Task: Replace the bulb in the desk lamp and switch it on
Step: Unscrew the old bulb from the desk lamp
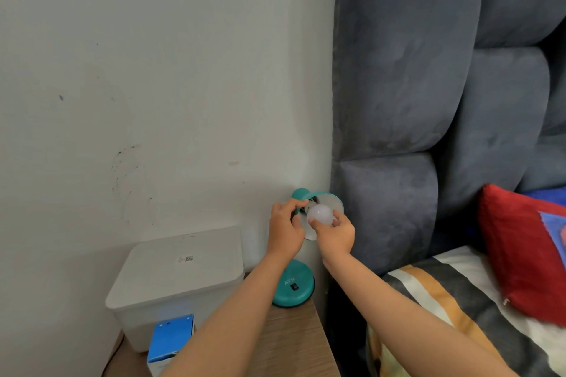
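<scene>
Our left hand (284,231) pinching the teal lamp shade (324,197), hiding the neck, our right hand (335,236) gripping the white bulb (320,214) at the shade's mouth, socket barely visible, lidded white box (180,272) contents unseen, blue carton (171,341) cut off.

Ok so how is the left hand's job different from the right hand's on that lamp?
The left hand pinches the rim of the teal lamp shade, while the right hand grips the white bulb with its fingertips. The left hand sits at the shade's outer edge; the right hand reaches into its open mouth. Both hands are raised at the lamp head, above the teal base.
</scene>
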The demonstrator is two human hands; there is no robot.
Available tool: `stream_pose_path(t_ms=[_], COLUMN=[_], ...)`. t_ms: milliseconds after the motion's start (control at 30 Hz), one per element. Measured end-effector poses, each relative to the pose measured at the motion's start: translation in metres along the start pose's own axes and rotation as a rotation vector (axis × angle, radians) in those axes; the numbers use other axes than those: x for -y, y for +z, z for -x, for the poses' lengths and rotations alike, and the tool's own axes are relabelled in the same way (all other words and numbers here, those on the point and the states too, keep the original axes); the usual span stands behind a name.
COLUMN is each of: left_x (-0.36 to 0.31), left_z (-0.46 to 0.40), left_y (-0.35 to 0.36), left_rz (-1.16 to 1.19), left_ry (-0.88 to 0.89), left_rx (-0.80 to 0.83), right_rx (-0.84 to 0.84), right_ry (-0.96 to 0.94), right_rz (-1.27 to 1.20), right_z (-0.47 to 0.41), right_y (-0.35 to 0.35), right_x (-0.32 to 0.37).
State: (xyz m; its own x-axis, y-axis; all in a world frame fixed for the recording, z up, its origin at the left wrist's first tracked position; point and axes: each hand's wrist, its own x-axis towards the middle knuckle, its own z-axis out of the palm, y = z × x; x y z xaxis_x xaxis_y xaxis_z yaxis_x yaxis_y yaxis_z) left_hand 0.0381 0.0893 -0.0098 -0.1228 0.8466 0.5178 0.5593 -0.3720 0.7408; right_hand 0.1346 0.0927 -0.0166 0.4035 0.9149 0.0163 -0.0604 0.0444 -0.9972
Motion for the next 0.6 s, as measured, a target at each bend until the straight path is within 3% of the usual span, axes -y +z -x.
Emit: stream_pose_path(t_ms=[333,600], left_x=[-0.0021,-0.006], left_z=[0.0009,0.0015], left_y=[-0.0003,-0.0005], left_rz=[-0.009,0.025], left_ry=[-0.02,-0.04], left_rx=[-0.02,-0.013], right_rx=[0.116,0.051], right_ry=[-0.033,-0.005], right_rz=[-0.037,-0.172], right_z=[-0.0034,-0.0068], right_y=[-0.0038,-0.0011], right_x=[-0.0052,-0.0057])
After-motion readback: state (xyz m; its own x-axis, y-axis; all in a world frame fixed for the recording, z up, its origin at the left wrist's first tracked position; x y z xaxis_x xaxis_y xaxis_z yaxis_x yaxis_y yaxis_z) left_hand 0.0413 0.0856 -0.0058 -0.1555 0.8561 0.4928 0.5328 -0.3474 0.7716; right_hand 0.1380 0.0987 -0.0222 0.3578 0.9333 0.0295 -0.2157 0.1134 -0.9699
